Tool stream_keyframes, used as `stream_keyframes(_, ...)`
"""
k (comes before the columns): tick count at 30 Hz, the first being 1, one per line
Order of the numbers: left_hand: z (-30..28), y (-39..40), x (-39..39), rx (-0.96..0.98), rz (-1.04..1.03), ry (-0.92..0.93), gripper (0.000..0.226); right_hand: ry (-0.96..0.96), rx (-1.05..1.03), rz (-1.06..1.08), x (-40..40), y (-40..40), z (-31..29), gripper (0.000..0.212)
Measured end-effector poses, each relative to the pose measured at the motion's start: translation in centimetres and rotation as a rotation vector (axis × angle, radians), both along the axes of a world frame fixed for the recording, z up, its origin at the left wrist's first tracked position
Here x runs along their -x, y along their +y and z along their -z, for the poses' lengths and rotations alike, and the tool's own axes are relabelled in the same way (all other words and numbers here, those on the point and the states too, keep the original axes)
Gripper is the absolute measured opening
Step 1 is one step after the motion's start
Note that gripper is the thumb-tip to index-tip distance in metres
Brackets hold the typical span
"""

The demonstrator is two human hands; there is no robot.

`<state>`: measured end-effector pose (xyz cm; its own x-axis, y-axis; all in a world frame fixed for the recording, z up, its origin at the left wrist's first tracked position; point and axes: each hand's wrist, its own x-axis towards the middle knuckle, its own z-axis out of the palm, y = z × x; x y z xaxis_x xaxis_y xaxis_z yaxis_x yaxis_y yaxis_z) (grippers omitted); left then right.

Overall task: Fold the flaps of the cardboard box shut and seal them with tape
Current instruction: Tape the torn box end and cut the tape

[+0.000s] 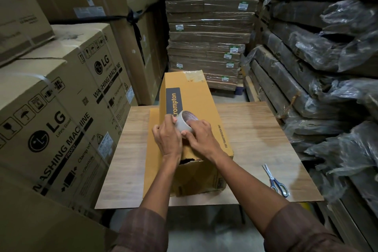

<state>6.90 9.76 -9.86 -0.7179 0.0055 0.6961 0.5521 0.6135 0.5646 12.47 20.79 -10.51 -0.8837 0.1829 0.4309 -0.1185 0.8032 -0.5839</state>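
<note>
A long yellow-brown Crompton cardboard box [196,100] lies on the wooden table [255,139], its near end facing me with a torn dark gap under the top edge. Above the box's top, near the front, both hands hold a roll of tape [185,121]. My left hand [167,139] grips the roll from the left side. My right hand [201,136] holds it from the right, fingers curled over its edge and thumb pressed against the roll's lower face. A flat cardboard panel or flap [152,155] lies out to the left of the box.
Scissors with blue-grey handles [276,181] lie on the table at the right front. LG washing machine cartons [61,108] stand close on the left. Wrapped flat cartons [208,26] are stacked behind, and plastic-wrapped bundles [327,67] fill the right side.
</note>
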Motion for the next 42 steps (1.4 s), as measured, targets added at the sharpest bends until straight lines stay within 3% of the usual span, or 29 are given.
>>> stream_keyframes(5, -1.4, 0.2, 0.4, -0.127, 0.145, -0.404, 0.012, 0.124, -0.020, 0.095, 0.0, -0.2, -0.1, 0.017)
stream_keyframes(9, -2.9, -0.5, 2.1, -0.159, 0.272, -0.642, 0.029, 0.085, 0.017, 0.121, 0.0, 0.0, -0.4, 0.043)
stream_keyframes(13, -3.9, -1.7, 2.7, -0.110, 0.386, -0.741, 0.048, 0.046, 0.016, 0.103, -0.1, 0.1, -0.5, 0.051)
stream_keyframes(17, -4.0, -2.2, 2.9, -0.074, 0.385, -0.752, 0.025, 0.033, -0.039, 0.070, -0.2, 0.2, -0.3, 0.043)
stream_keyframes(23, -4.3, -1.9, 1.9, 0.009, 0.200, -0.634, 0.017, 0.023, -0.073, 0.043, -0.6, 0.0, -0.7, 0.019)
stream_keyframes(26, -4.9, -1.7, 1.5, 0.040, 0.158, -0.602, 0.016, -0.018, -0.111, -0.017, -1.0, 0.3, -1.2, 0.019)
stream_keyframes(29, -5.4, -1.8, 1.1, 0.018, 0.112, -0.581, 0.014, -0.242, -0.278, -0.164, -0.9, 1.5, -2.8, 0.021)
stream_keyframes(32, -5.4, -1.9, 0.8, 0.013, 0.045, -0.573, 0.015, -0.492, -0.319, -0.236, -0.5, 1.7, -6.7, 0.030)
stream_keyframes(35, -5.5, -1.5, 0.3, 0.011, -0.049, -0.531, 0.014, -0.618, -0.152, -0.332, 0.0, 1.2, -10.3, 0.006)
stream_keyframes(39, -7.1, -1.1, -0.1, 0.149, -0.139, -0.240, 0.017, -0.601, 0.079, -0.326, 0.6, 2.6, -12.8, 0.012)
stream_keyframes(42, -9.0, -1.1, -0.2, 0.180, -0.209, -0.060, 0.021, -0.557, 0.115, -0.274, 1.1, 3.0, -14.3, 0.014)
